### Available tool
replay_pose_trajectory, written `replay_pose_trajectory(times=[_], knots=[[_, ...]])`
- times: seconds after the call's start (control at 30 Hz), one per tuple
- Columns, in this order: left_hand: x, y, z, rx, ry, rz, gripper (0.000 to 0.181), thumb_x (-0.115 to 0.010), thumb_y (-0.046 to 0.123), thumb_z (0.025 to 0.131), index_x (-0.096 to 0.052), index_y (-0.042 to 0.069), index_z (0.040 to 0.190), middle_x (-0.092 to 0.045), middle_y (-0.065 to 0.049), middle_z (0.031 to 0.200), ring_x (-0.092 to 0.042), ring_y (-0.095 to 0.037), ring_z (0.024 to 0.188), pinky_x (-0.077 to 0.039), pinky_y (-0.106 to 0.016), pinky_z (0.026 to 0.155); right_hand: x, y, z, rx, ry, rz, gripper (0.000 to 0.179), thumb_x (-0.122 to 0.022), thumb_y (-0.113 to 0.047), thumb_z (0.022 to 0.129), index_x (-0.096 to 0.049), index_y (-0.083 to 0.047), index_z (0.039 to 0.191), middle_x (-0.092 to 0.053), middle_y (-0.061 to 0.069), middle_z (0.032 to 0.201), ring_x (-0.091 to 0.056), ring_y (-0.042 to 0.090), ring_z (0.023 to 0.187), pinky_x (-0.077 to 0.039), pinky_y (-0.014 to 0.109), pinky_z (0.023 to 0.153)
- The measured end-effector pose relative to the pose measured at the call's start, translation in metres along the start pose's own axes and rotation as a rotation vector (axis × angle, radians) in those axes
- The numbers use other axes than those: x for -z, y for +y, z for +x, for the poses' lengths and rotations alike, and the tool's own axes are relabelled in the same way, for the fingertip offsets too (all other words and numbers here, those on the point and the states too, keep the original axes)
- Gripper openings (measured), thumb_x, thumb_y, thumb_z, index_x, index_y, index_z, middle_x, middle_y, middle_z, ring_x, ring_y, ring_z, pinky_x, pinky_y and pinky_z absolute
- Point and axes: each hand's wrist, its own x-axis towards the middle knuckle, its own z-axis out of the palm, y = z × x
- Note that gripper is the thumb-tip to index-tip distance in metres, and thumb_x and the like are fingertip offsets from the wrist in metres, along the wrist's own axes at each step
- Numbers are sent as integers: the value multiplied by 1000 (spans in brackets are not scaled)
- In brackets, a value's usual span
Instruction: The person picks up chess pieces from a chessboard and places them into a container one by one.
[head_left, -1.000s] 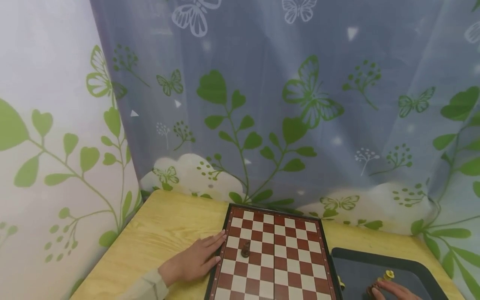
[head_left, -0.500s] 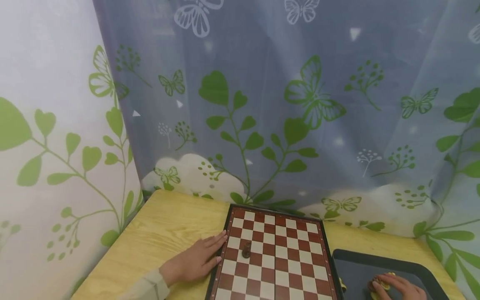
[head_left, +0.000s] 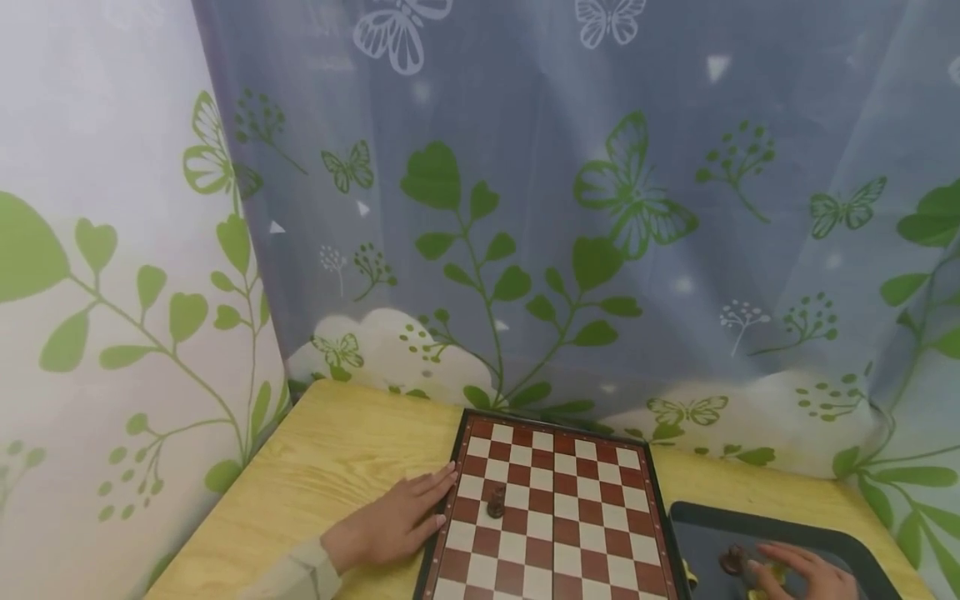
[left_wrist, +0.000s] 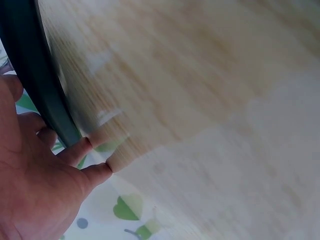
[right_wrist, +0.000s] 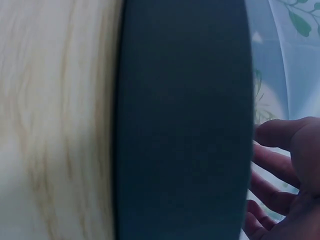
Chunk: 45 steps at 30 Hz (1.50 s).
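Note:
A red-and-white chessboard [head_left: 553, 500] with a dark frame lies on the table. One dark brown chess piece [head_left: 496, 502] stands on its left half. My left hand [head_left: 393, 521] lies flat with its fingertips on the board's left edge; the left wrist view shows its fingers along the dark rim [left_wrist: 37, 70]. My right hand [head_left: 806, 573] is in the tray [head_left: 787, 523], thumb and index finger apart. Another dark brown chess piece [head_left: 732, 560] is just left of these fingertips. A yellow piece [head_left: 757, 594] shows partly under the hand. In the right wrist view the tray's wall [right_wrist: 185, 120] hides the fingertips.
Another yellow piece [head_left: 689, 575] sits at the tray's left side, beside the board. The yellow wooden table [head_left: 352, 433] reaches back to a patterned curtain [head_left: 525, 250]. A second patterned curtain [head_left: 135, 250] hangs along the left side.
My right hand has moved slightly right and away from the dark brown piece in the tray, which its fingers touched earlier. My left hand keeps its place on the board's edge.

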Motion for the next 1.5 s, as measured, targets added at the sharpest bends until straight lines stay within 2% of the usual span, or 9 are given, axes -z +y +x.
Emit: replay_pose_trajectory(times=[0.03, 0.13, 0.3, 0.43, 0.57, 0.67, 0.9, 1.27, 1.5], knots=[[0, 0, 0, 2, -2, -2, 61, -35, 40, 112, -26, 5, 161, -20, -11, 169, -33, -41, 149, -30, -72, 112, 0, -3, -1, 12, 3, 14, 41, -70, -30, 95, -73, 6, 113, -66, 34, 120, -58, 56, 110, -33, 69, 94], [0, -1, 0, 7, -10, -6, 61, -34, 40, 112, -25, 6, 162, -19, -11, 170, -32, -40, 149, -29, -72, 113, -6, -14, -7, 124, 152, 51, 26, -81, -21, 86, -79, 0, 101, -73, 27, 105, -68, 47, 95, -45, 64, 89], [1, 0, -1, 15, -16, -8, 62, -34, 40, 112, -24, 6, 162, -18, -11, 170, -32, -42, 149, -28, -72, 113, -8, -45, -11, 296, 254, 134, 18, -87, -7, 75, -81, -9, 92, -76, 14, 93, -67, 12, 70, -56, 41, 65], [1, 1, -1, 13, -15, -6, 61, -34, 39, 112, -24, 5, 162, -18, -11, 170, -31, -42, 149, -28, -72, 113, -7, -78, -12, 344, 160, 245, 19, -82, 0, 79, -79, -5, 98, -73, 17, 98, -58, 8, 60, -44, 27, 50], [3, 2, 1, 10, -3, 4, 61, -35, 38, 112, -25, 4, 162, -19, -12, 170, -32, -42, 149, -29, -72, 113, -4, -112, -11, 271, -59, 297, 22, -74, -8, 91, -76, -8, 113, -69, 18, 119, -64, 36, 100, -54, 44, 81], [3, 3, 2, 14, -10, 9, 61, -35, 39, 112, -24, 5, 162, -19, -11, 170, -31, -41, 150, -28, -71, 114, -6, -132, -6, 263, -234, 352, 26, -71, -13, 95, -72, -9, 120, -66, 17, 126, -55, 45, 122, -44, 64, 102], [3, 1, 5, 32, -23, 31, 62, -33, 41, 111, -23, 8, 163, -18, -8, 170, -30, -38, 151, -28, -68, 116, -24, -176, 16, 348, -510, 536, 31, -70, -25, 97, -71, -9, 123, -65, 15, 130, -58, 44, 123, -54, 54, 91], [5, 1, 5, 52, -38, 29, 62, -32, 42, 111, -22, 9, 163, -15, -6, 171, -28, -38, 152, -28, -68, 116, -66, -245, 26, 470, -573, 568, 51, -69, -22, 99, -55, -1, 143, -53, 22, 145, -53, 44, 127, -48, 61, 100], [3, 0, 3, 67, -46, 18, 62, -31, 43, 111, -22, 10, 163, -15, -5, 171, -28, -37, 152, -29, -68, 115, -76, -255, 18, 533, -582, 541, 40, -73, -21, 96, -66, -1, 130, -61, 19, 135, -50, 47, 129, -48, 62, 100]])
